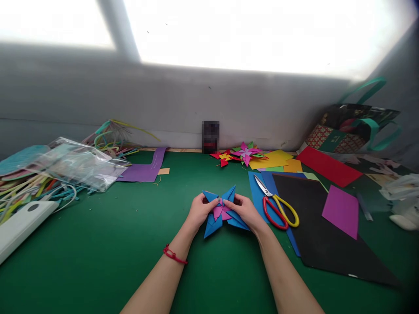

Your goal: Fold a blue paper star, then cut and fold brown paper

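Note:
Between my two hands is a folded paper star with blue points and a pink centre, held just over the green table. My left hand grips its left side, the thumb pressed near the pink middle. On the other side my right hand pinches it the same way, thumb on top. The fingers under the paper are mostly hidden. To the right of my right hand, scissors with one red and one yellow handle lie on blue and black paper sheets.
Finished paper stars and yellow sheets lie at the back. Red paper and purple paper are at right, near a patterned bag. A clear plastic bag, coloured strips and a white power strip sit left.

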`<state>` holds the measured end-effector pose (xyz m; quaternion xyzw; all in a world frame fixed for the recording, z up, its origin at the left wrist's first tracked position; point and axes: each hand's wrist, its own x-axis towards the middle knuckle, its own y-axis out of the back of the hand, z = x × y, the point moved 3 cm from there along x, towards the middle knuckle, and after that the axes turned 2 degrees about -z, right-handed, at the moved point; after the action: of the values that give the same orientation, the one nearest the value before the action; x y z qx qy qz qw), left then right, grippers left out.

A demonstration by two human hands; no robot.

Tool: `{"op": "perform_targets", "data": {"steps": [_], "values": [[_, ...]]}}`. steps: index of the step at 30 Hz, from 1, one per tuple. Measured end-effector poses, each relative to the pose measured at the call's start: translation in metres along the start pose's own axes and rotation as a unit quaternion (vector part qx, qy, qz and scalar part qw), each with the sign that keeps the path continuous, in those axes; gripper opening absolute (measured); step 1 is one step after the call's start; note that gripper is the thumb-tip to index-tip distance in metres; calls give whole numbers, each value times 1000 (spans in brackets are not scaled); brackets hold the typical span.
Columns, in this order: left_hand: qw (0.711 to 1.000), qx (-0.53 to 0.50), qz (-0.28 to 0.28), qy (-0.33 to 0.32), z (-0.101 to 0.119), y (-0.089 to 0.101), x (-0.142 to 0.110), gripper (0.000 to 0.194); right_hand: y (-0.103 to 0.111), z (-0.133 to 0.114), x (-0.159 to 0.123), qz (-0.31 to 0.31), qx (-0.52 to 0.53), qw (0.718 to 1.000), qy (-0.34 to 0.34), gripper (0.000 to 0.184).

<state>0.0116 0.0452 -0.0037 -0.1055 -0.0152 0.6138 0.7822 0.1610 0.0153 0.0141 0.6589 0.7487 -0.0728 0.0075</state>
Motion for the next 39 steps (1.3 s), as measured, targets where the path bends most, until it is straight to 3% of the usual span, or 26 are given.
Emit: {"op": "perform_targets", "data": {"steps": [34, 39], "values": [[1000, 16, 10, 0, 2, 0, -1, 25, -2, 0, 1, 40, -30, 998, 33, 28], [1000, 21, 19, -3, 4, 0, -2, 26, -4, -3, -2, 0, 3, 1000, -7, 31]]}}
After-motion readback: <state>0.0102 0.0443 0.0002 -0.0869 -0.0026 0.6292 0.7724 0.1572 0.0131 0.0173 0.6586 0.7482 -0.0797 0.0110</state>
